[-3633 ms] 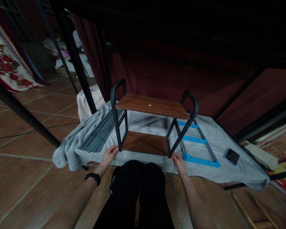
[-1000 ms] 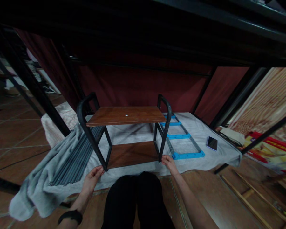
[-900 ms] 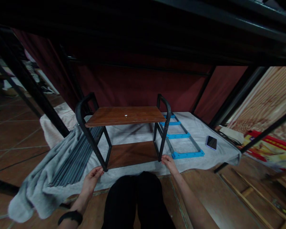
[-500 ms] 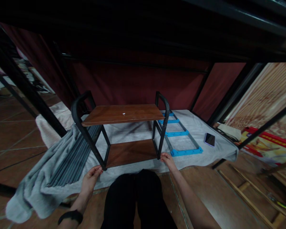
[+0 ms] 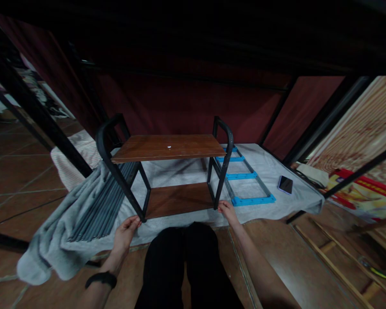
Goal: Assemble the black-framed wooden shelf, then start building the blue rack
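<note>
A two-tier shelf rack (image 5: 170, 146) stands upright on a grey cloth in front of me. It has black tube side frames and brown wood-grain boards, with a small white spot on the upper one. My left hand (image 5: 125, 231) pinches the lower front corner of its left frame. At the lower front corner of the right frame, my right hand (image 5: 227, 211) grips with fingers closed. Right of the rack lies a blue and grey ladder-shaped frame (image 5: 251, 201). To the left, a bundle of grey tubes (image 5: 99, 214) rests on the cloth.
The grey cloth (image 5: 263, 161) covers a low bed-like platform under a dark overhead frame. A phone (image 5: 285, 184) lies at its right. Dark red curtain (image 5: 193, 107) hangs behind. On the floor at right are a wooden frame (image 5: 328, 262) and a red and yellow box (image 5: 363, 193).
The view has shifted slightly, so the whole scene sits a little higher and further right. Both hands stay at the same rack corners, and the rack looks unmoved on the cloth.
</note>
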`<state>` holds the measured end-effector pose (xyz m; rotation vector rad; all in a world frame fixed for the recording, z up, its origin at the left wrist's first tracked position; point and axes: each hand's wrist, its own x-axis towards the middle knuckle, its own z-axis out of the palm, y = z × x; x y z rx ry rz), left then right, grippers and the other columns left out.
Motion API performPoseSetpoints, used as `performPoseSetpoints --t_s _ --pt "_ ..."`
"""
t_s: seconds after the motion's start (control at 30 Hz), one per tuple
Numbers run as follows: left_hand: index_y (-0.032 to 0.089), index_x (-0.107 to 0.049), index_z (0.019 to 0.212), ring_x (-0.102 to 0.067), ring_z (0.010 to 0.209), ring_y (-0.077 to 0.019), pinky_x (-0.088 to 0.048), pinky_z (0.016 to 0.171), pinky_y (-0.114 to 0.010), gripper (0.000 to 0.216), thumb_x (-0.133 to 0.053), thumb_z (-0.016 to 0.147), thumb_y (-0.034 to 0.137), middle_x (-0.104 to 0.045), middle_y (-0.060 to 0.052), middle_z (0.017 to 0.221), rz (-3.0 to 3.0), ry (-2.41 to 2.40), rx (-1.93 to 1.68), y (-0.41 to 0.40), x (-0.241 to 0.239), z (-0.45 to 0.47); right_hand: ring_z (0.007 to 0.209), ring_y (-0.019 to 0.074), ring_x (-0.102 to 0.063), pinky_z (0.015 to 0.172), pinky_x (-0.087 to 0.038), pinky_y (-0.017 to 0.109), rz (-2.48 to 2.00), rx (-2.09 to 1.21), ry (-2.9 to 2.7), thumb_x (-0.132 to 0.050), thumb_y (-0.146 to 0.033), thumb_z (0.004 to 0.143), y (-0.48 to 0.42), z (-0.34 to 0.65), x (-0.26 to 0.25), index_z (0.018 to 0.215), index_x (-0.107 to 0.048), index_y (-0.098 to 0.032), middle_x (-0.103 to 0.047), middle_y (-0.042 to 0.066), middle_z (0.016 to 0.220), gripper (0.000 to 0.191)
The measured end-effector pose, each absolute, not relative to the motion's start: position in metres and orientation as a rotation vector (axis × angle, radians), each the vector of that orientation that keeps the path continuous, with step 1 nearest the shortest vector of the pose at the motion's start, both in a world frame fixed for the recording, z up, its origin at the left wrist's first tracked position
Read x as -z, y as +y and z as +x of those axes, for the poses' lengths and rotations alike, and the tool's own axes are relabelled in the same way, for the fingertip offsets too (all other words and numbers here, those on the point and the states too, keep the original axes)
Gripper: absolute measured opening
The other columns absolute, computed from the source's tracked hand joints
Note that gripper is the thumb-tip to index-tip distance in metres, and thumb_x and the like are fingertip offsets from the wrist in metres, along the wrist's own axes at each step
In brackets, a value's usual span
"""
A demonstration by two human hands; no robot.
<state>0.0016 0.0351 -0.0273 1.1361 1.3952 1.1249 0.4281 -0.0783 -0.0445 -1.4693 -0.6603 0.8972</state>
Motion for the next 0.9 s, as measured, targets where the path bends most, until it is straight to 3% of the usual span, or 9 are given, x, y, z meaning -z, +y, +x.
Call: performPoseSetpoints --t_s 0.2,0.47,0.9 --pt "0.017 -0.070 0.087 -0.067 0.074 -0.0196 -0.054 0.078 -0.031 0.049 -0.080 0.054 0.052 -0.072 -0.004 0.078 1.136 1.378 -1.128 0.034 0.030 0.000 0.057 0.0145 -0.053 0.062 -0.046 0.029 -1.459 -0.899 -0.630 -0.066 -0.040 0.062 -0.077 0.429 0.049 0.063 -0.062 -0.023 -0.059 -0.002 0.059 0.017" --pt "0.017 -0.070 0.090 -0.068 0.078 -0.0216 -0.054 0.081 -0.034 0.046 -0.079 0.057 0.048 -0.073 -0.005 0.082 1.121 1.386 -1.115 0.032 0.028 0.001 0.072 0.0186 -0.060 0.070 -0.049 0.031 -1.423 -0.923 -0.644 -0.073 -0.043 0.058 -0.085 0.430 0.045 0.074 -0.068 -0.023 -0.065 0.001 0.072 0.026" --pt "0.016 -0.070 0.086 -0.065 0.074 -0.0196 -0.052 0.080 -0.033 0.057 -0.082 0.050 0.059 -0.071 -0.004 0.077 1.132 1.365 -1.146 0.035 0.038 -0.001 0.065 0.0174 -0.059 0.066 -0.050 0.030 -1.462 -0.921 -0.570 -0.071 -0.038 0.056 -0.081 0.431 0.048 0.071 -0.068 -0.022 -0.064 -0.001 0.064 0.022"
